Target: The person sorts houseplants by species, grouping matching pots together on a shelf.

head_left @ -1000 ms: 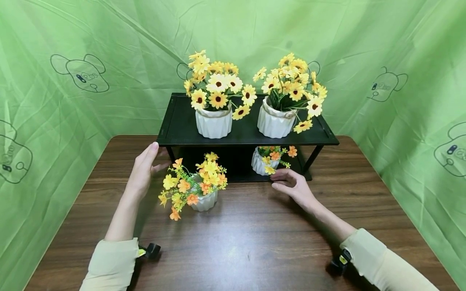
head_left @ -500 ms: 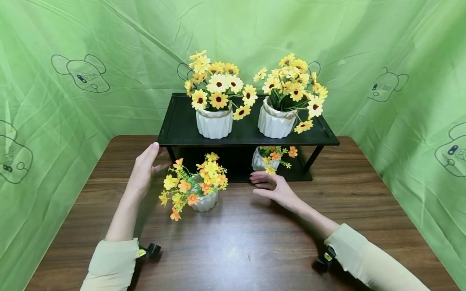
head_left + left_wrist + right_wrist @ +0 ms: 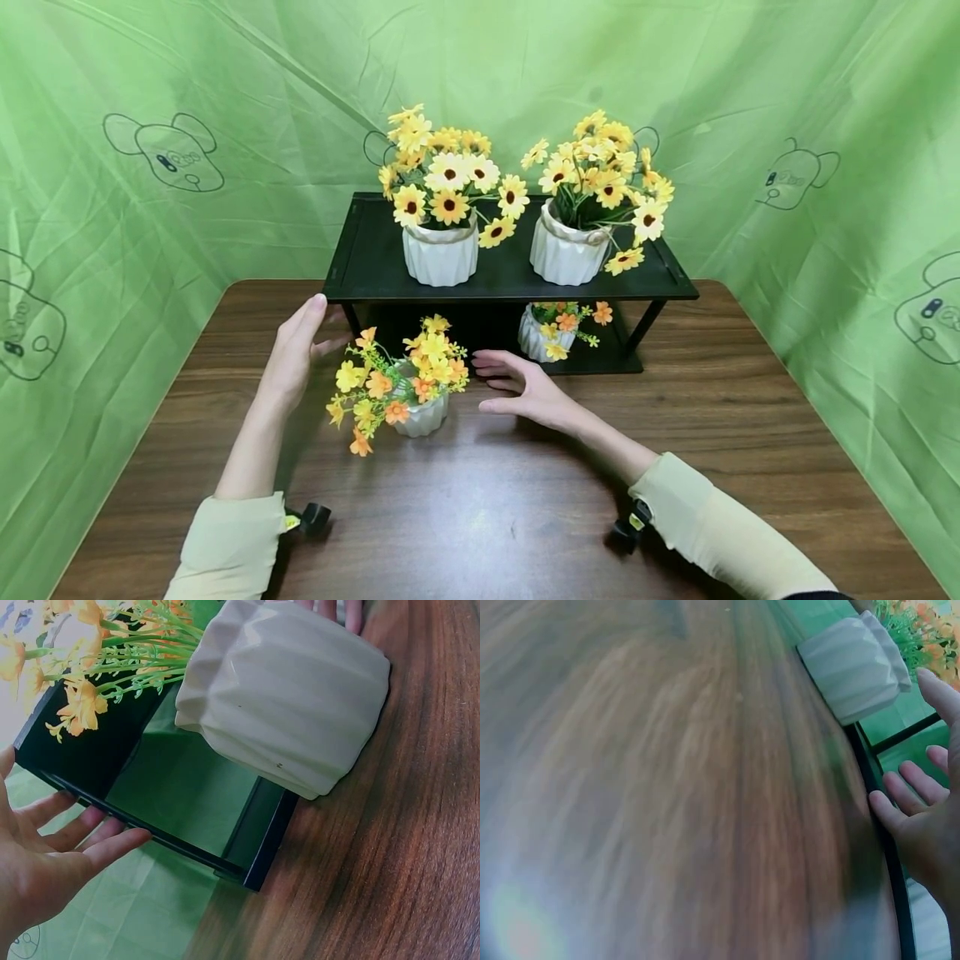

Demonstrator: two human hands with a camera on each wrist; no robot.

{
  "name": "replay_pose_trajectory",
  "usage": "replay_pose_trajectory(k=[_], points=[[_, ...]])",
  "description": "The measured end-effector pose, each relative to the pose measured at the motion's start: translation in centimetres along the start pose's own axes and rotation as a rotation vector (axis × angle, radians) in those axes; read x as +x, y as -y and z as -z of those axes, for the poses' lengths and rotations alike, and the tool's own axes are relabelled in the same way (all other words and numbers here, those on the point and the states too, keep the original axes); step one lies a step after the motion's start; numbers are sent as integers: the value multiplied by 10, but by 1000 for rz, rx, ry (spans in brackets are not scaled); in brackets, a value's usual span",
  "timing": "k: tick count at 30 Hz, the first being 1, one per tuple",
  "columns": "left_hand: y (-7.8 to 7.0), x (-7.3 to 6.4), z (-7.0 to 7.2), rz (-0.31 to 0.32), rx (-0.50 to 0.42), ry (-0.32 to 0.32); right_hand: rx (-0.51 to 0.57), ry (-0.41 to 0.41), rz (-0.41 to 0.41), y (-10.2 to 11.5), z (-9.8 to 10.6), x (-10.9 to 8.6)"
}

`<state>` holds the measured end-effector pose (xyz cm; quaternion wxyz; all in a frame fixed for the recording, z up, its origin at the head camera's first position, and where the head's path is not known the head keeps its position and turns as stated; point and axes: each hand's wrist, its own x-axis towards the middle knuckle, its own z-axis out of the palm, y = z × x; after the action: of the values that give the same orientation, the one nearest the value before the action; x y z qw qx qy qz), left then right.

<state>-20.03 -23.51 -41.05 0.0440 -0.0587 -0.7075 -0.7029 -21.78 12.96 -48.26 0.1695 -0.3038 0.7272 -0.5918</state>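
My left hand (image 3: 294, 354) rests with extended fingers against the left front corner of a black two-tier shelf (image 3: 510, 289); the left wrist view shows its fingers (image 3: 112, 847) along the shelf's side post. My right hand (image 3: 528, 390) is held low before the lower tier, fingers spread and holding nothing. Between the hands, a ribbed white pot (image 3: 423, 417) of orange and yellow flowers (image 3: 435, 354) stands on the table in front of the shelf. The right fingertips are a little to its right, apart from it. The right wrist view shows this pot (image 3: 851, 671) beyond the fingers.
Two white pots of yellow daisies, one left (image 3: 441, 254) and one right (image 3: 566, 250), stand on the top tier. Another white pot (image 3: 542, 337) with orange and yellow flowers sits on the lower tier at right. A green curtain (image 3: 480, 67) surrounds the wooden table (image 3: 480, 500).
My right hand has moved left, away from the lower-tier pot and towards the pot on the table. My left hand and the pots have stayed where they were.
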Motion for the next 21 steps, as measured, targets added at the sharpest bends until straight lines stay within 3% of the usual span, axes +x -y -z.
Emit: replay_pose_trajectory(k=[7,14,21], points=[[-1,0,0,9,-1,-4,0,21,-42,8,-11,12],[-2,-1,-1,7,-14,-6,-23,17,-142,14,-26,24],[-1,0,0,5,-10,-3,-57,3,-110,14,-41,35]])
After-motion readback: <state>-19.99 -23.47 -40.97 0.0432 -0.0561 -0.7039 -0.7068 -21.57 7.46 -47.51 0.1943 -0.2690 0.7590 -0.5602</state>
